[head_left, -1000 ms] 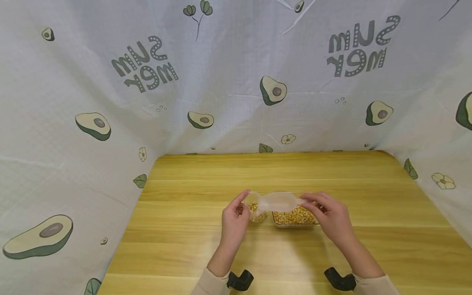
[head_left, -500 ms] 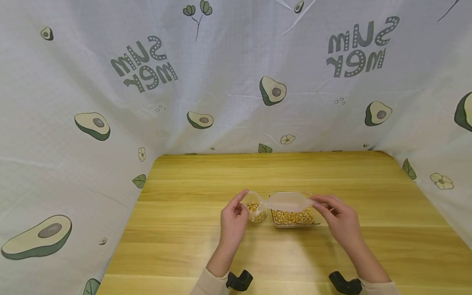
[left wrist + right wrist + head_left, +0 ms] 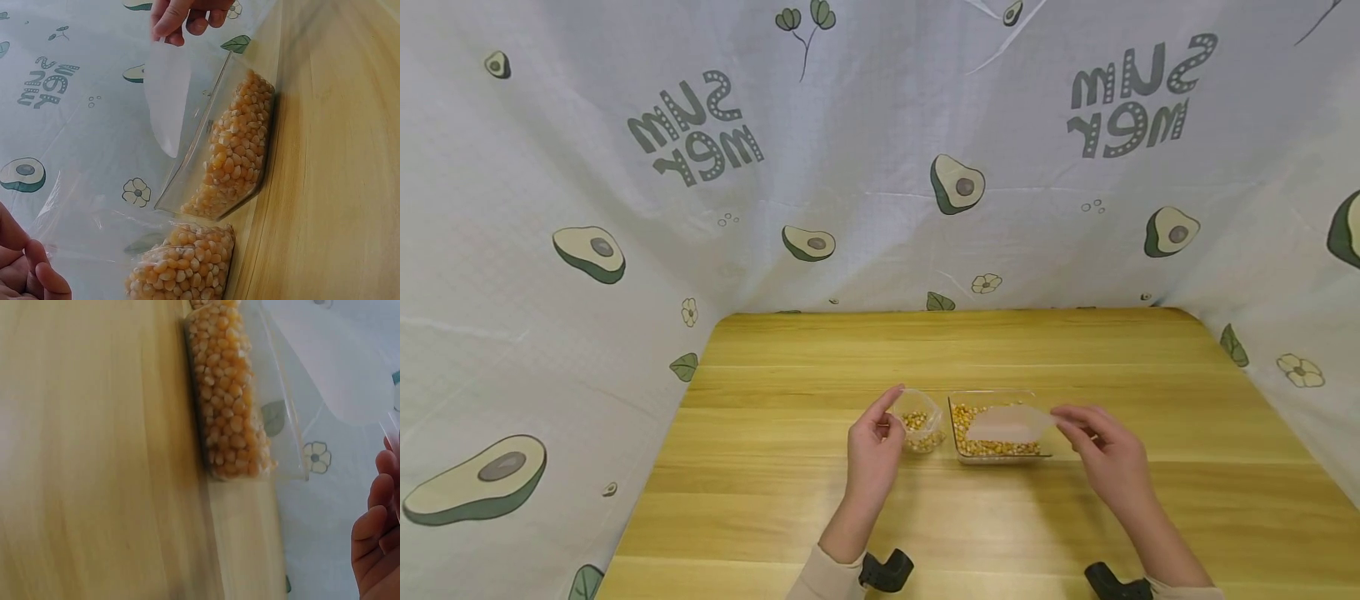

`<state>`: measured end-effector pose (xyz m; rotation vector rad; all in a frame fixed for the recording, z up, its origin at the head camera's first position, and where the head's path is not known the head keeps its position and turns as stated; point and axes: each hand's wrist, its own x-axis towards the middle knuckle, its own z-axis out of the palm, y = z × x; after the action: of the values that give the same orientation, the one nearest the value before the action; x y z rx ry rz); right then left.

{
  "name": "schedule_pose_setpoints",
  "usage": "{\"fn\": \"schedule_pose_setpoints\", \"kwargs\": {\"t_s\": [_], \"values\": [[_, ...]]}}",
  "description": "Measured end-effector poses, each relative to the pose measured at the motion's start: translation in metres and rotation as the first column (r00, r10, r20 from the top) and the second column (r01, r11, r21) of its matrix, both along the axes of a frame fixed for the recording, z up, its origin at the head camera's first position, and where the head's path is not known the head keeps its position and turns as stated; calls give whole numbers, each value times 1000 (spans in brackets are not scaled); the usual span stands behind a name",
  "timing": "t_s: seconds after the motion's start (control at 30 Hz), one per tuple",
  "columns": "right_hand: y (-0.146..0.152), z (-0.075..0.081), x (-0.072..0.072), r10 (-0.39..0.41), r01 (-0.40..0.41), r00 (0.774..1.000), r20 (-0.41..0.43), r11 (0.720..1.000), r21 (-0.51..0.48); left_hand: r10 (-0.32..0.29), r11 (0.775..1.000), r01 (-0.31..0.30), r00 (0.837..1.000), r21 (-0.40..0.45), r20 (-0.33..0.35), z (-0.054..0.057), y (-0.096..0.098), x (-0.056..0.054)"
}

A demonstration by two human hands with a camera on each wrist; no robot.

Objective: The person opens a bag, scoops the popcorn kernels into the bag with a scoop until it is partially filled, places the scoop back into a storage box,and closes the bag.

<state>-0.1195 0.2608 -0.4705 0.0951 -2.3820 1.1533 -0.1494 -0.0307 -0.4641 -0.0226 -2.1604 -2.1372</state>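
With its fingertips, my left hand (image 3: 874, 450) pinches the rim of a clear plastic bag (image 3: 922, 437), holding its mouth up. Yellow corn kernels (image 3: 184, 265) fill the bag's lower part. My right hand (image 3: 1108, 458) grips the thin handle of a translucent white scoop (image 3: 1009, 423). The scoop's blade is over a rectangular glass container (image 3: 996, 459), clear of the kernels in the left wrist view (image 3: 167, 94). Corn kernels (image 3: 225, 394) cover the container's bottom in a thick layer. Container and bag stand side by side, the bag on the left.
Everything stands on a wooden table (image 3: 760, 483). Behind it and at both sides hangs a pale cloth (image 3: 865, 167) printed with avocados and lettering. A black wrist mount (image 3: 887, 571) sits at the left sleeve, another black mount (image 3: 1116, 583) at the right.
My right hand has drawn the scoop to the right, away from the bag's mouth, so it now lies over the glass container. The left hand and bag stay nearly still.
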Motion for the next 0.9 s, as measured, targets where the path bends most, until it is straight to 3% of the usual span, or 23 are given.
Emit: {"fn": "schedule_pose_setpoints", "kwargs": {"t_s": [0.63, 0.9], "values": [[24, 2, 8, -13, 11, 1000, 12, 994, 107, -3, 1000, 3, 1000, 8, -2, -3, 0, 0], [29, 4, 6, 9, 9, 995, -96, 981, 194, -3, 1000, 3, 1000, 19, 4, -3, 0, 0]]}}
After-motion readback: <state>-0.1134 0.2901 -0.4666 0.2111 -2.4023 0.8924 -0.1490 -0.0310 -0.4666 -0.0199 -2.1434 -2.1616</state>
